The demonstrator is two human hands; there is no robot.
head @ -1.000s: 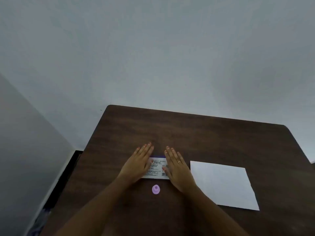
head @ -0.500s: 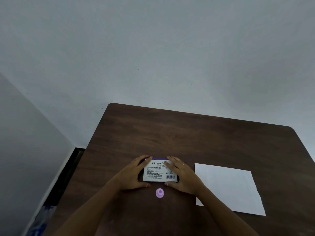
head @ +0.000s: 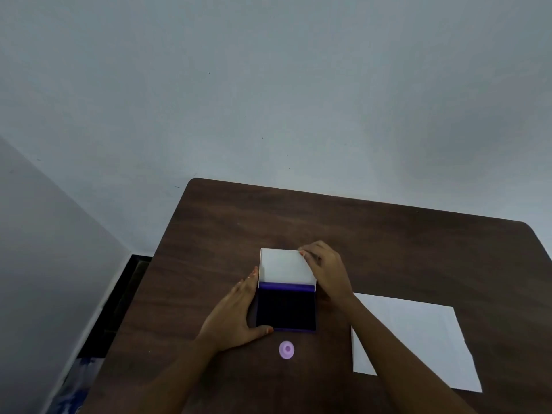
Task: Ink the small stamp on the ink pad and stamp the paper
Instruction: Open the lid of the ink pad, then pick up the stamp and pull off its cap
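The ink pad [head: 286,309] lies open on the dark wooden table, its dark purple pad facing up. Its white lid [head: 285,265] is swung back away from me. My left hand [head: 236,315] holds the left side of the pad's base, thumb at the near corner. My right hand [head: 327,271] grips the lid's right edge with its fingertips at the far corner. The small round lilac stamp [head: 286,349] stands alone just in front of the pad. A white sheet of paper [head: 418,339] lies to the right, partly under my right forearm.
The table [head: 373,231] has rounded far corners and stands against a pale wall. Along its left edge there is a drop to a dark floor strip [head: 119,294]. Something blue and white [head: 74,383] lies on the floor at the lower left.
The ink pad was shut, with both hands on it. Now its lid is swung open away from me, with my right hand on the lid and my left hand on the base.
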